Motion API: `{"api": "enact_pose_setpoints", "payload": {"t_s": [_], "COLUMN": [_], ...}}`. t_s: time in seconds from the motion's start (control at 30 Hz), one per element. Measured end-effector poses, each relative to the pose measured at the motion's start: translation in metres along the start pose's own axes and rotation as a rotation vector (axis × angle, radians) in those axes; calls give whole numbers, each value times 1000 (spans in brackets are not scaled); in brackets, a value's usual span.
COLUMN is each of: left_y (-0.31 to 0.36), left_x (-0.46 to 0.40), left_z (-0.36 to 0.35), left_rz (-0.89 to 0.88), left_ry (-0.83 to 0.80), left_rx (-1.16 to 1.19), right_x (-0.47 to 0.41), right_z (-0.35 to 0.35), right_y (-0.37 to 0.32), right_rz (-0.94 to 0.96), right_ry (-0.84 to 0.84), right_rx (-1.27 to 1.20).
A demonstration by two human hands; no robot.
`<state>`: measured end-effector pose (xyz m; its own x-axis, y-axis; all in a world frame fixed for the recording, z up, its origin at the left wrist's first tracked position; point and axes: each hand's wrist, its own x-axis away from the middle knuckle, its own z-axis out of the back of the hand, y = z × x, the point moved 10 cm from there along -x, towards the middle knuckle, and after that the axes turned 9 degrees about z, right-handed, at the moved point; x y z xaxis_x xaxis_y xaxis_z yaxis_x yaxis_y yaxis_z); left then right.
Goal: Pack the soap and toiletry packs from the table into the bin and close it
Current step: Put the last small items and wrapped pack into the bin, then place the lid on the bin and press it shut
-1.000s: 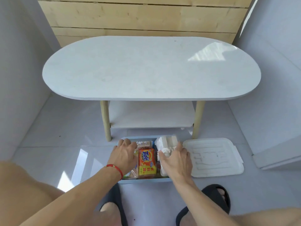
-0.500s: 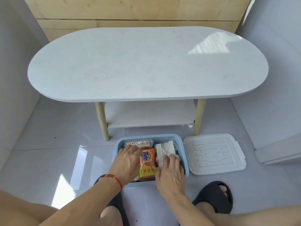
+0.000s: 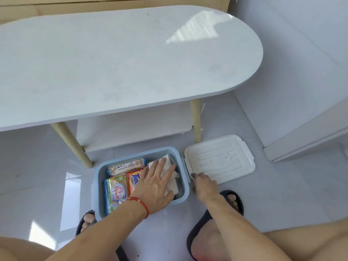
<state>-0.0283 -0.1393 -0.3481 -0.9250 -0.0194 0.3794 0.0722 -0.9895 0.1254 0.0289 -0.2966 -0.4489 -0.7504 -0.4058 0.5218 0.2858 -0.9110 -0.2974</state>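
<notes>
**Both hands at the bin, lid off beside it**

Low in the middle of the frame a pale blue bin [image 3: 98, 178] sits on the tiled floor, just in front of the white oval table [image 3: 116, 61] that fills the upper part of the view. The left hand [image 3: 156, 183] lies flat across the right half of the bin, fingers straight and spread, pressing on a white toiletry pack [image 3: 169, 162] in clear wrap. To its left the other packs lie side by side: an orange Tide soap pack [image 3: 132, 180], a green and yellow soap pack [image 3: 114, 193] at the bin's left side, and a long tan pack [image 3: 127, 166] along the far wall.

The right hand [image 3: 204, 187] is just outside the bin's right wall, at the near left edge of the white lid [image 3: 220, 159], which lies flat on the floor right of the bin. Its fingers curl down at that edge; whether they grip the lid I cannot tell.

A red string bracelet [image 3: 141, 203] circles the left wrist. Two dark slippers [image 3: 233, 202] show at the bottom, either side of the bin.
</notes>
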Motion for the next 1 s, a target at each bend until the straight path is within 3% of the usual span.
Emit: {"api": "enact_pose_setpoints", "payload": {"t_s": [0.07, 0.3, 0.57, 0.83, 1.0], "left_y": [-5, -33, -22, -24, -46], "left_x": [1, 1, -1, 14, 30], "left_z": [-1, 10, 57, 67, 33], "left_rz": [10, 138, 190, 363, 585], "left_ry": [11, 76, 185, -20, -254], "left_rx": [18, 189, 468, 953, 1334], "right_x": [-3, -1, 97, 196, 220], "right_z": [-20, 4, 149, 256, 294], "right_y": [-3, 10, -17, -67, -98], "right_rz": [-3, -70, -20, 317, 541], "right_ry": [-13, 198, 896, 869, 921], "right_rx": [82, 144, -267, -307, -562]}}
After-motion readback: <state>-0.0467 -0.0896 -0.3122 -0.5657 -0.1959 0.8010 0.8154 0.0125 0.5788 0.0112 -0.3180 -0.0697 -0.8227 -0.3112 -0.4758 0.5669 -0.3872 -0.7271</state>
